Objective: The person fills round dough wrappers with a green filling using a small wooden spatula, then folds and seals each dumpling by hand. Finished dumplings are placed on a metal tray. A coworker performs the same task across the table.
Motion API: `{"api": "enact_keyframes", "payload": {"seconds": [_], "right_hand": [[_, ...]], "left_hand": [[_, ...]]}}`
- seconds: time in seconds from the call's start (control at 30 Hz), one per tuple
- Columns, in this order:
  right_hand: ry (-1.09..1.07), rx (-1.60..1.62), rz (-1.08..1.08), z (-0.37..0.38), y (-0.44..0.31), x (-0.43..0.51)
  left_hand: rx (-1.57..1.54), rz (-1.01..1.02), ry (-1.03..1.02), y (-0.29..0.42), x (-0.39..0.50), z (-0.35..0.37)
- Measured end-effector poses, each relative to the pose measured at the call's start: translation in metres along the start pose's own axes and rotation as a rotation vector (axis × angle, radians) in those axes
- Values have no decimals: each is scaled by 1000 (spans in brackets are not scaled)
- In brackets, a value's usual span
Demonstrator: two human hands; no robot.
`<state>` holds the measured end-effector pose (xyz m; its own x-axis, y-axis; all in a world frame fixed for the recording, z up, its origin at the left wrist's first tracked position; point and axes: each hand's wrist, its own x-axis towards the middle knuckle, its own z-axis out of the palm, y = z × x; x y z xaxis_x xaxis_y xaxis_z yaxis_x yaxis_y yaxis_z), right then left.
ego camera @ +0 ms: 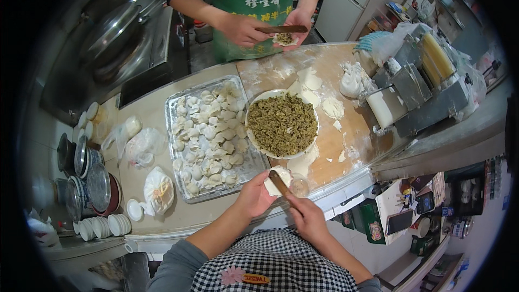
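On my left hand (pixel 256 195) lies a round dough wrapper (pixel 272 187), cupped in the palm. My right hand (pixel 310 215) grips a flat wooden spatula (pixel 282 185), whose far end lies over that wrapper. Just beyond my hands stands a white bowl (pixel 249 129) heaped with green-brown minced filling (pixel 282 123). Left of the bowl, a metal tray (pixel 170 129) holds many folded dumplings (pixel 209 132). More flat wrappers (pixel 303 163) lie beside and partly against the bowl. A small clear round container (pixel 300 186) sits close to my right hand.
Across the counter, a co-worker in a green apron (pixel 251 8) holds a filled wrapper (pixel 285 39) and a wooden spatula (pixel 282 29). A dough-rolling machine (pixel 409 89) stands right. Plastic bags (pixel 158 188), stacked white dishes (pixel 101 227) and lidded pots (pixel 98 186) are at left.
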<state>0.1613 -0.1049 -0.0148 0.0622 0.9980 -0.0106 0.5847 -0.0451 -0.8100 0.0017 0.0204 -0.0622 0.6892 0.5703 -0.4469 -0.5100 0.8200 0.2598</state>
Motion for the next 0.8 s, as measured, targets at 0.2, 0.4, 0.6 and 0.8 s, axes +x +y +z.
{"api": "enact_keyframes", "payload": {"seconds": [0.2,0.4,0.6,0.8], "right_hand": [[-143,-98,-114,0,-10,24],[-5,-383,-234,-9,-28,102],[-53,-602,-206,20,-54,172],[-157,-732,-125,31,-48,191]], "left_hand": [[3,137,175,27,-2,-25],[94,128,274,53,11,-42],[172,248,468,80,45,-36],[383,233,537,126,83,-30]]}}
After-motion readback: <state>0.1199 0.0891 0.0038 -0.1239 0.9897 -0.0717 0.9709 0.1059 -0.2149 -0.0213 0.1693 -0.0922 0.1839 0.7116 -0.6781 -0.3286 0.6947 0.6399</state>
